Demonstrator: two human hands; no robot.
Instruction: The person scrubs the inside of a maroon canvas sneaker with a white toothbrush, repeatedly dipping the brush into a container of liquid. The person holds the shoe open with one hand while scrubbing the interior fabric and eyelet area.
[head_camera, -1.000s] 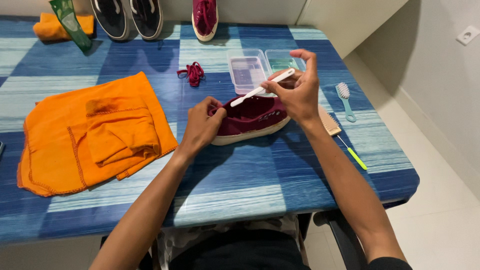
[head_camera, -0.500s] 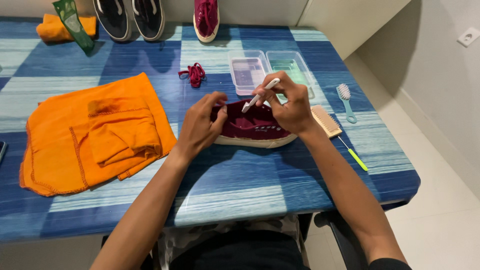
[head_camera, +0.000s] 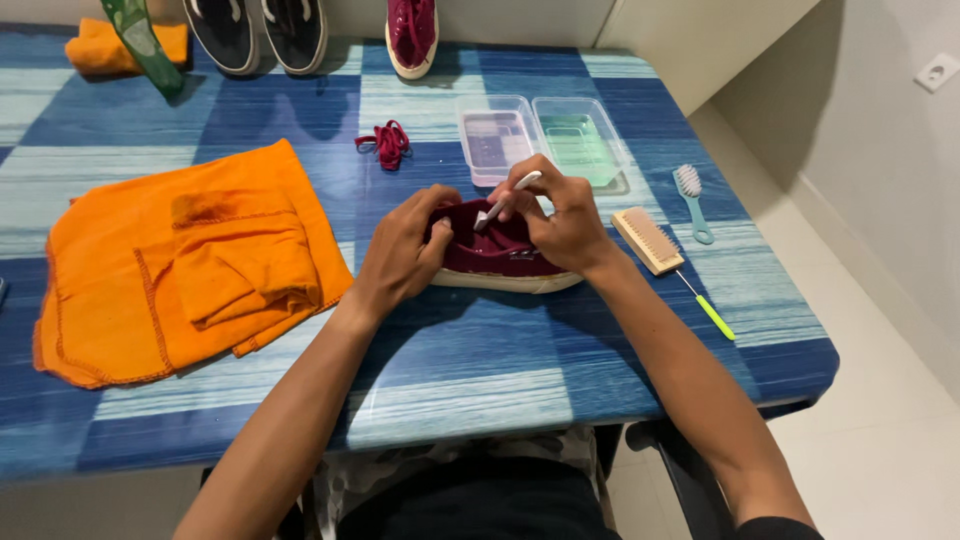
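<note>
Blue-checked table (head_camera: 480, 390) carries the maroon shoe (head_camera: 500, 262) at its middle; the left hand (head_camera: 405, 250) clasps its heel; the right hand (head_camera: 560, 222), lately raised, now pinches a small white brush (head_camera: 506, 200) lowered into the opening, so scrubbing resumes.

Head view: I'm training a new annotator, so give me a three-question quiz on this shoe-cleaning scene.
1. True or false: the left hand steadies the maroon canvas shoe with a white sole.
2. What does the right hand hold? A) a slim white brush B) a green bottle C) scissors
3. What lies left of the shoe on the blue checked table?

Key: 1 true. 2 A, the slim white brush. 3 The crumpled orange cloth.
</note>
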